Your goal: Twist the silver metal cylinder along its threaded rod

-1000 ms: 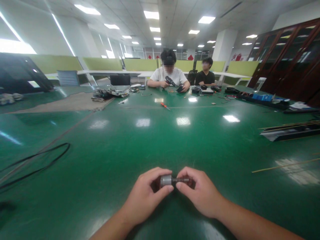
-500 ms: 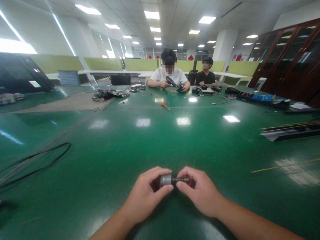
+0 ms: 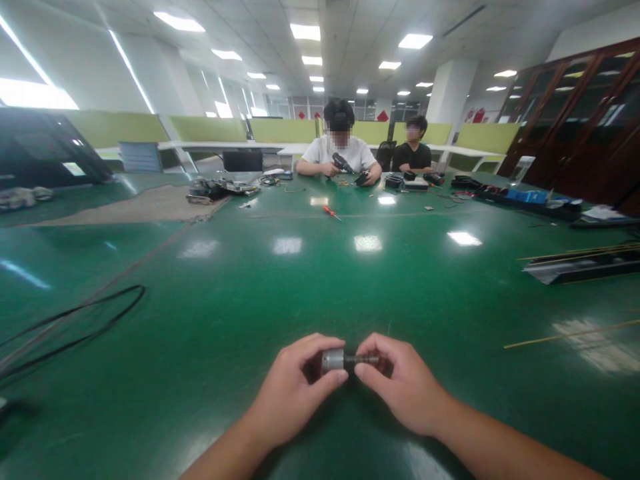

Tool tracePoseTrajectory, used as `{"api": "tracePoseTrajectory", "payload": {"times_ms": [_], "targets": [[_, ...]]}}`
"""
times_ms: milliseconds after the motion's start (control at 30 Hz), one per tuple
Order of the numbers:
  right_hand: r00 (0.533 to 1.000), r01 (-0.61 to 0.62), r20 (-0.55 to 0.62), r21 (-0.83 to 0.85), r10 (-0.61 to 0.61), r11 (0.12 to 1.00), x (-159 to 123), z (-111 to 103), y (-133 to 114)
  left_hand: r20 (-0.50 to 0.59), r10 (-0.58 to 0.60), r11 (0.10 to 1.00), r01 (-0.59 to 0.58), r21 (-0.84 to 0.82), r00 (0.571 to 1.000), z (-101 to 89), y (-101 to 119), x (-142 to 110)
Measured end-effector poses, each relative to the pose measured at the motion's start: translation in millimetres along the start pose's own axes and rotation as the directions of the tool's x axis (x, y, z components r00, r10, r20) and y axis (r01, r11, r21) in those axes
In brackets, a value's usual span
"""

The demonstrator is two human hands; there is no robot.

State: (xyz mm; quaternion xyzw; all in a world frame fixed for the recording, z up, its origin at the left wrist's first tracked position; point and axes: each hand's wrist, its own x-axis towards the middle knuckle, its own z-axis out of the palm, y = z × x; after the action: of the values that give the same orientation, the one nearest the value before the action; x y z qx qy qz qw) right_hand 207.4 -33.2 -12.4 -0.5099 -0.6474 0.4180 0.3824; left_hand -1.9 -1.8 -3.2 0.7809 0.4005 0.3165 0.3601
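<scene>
A small grey metal cylinder with a thin ridged shaft (image 3: 333, 361) lies sideways between my hands, low over the green table. My left hand (image 3: 295, 380) curves round the cylinder end, thumb below and fingers above, closed on it. From the other side, my right hand (image 3: 400, 377) pinches the shaft between thumb and fingertips, with the shaft's tip pointing into that hand. The fingers partly cover the cylinder's left end, and its exact kind does not show.
A green table (image 3: 310, 287) spreads ahead. An orange-handled screwdriver (image 3: 330, 212) lies farther off. Across sits a person (image 3: 345, 150) holding a power drill (image 3: 342, 161). A black cable (image 3: 115, 317) loops at left; a metal channel (image 3: 560, 268) lies right, near a thin yellow stick (image 3: 565, 335).
The view has shifted very slightly. My hands keep nearly the same grip on the cylinder and its shaft.
</scene>
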Motion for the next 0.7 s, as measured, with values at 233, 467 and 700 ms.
{"api": "tracePoseTrajectory", "payload": {"times_ms": [233,467,700], "targets": [[1.000,-0.006,0.005,-0.009,0.006,1.000,-1.3,0.2,-0.2,-0.005,-0.004,1.000,0.004,-0.010,1.000,-0.5,3.1,0.6],[1.000,-0.002,0.001,-0.003,0.002,1.000,0.5,0.2,0.7,-0.025,-0.002,1.000,0.002,-0.009,1.000,0.0,4.0,0.6],[1.000,0.002,0.002,-0.006,-0.002,1.000,-0.3,0.1,0.3,-0.037,-0.002,1.000,0.001,-0.026,0.999,0.3,2.6,0.6]]}}
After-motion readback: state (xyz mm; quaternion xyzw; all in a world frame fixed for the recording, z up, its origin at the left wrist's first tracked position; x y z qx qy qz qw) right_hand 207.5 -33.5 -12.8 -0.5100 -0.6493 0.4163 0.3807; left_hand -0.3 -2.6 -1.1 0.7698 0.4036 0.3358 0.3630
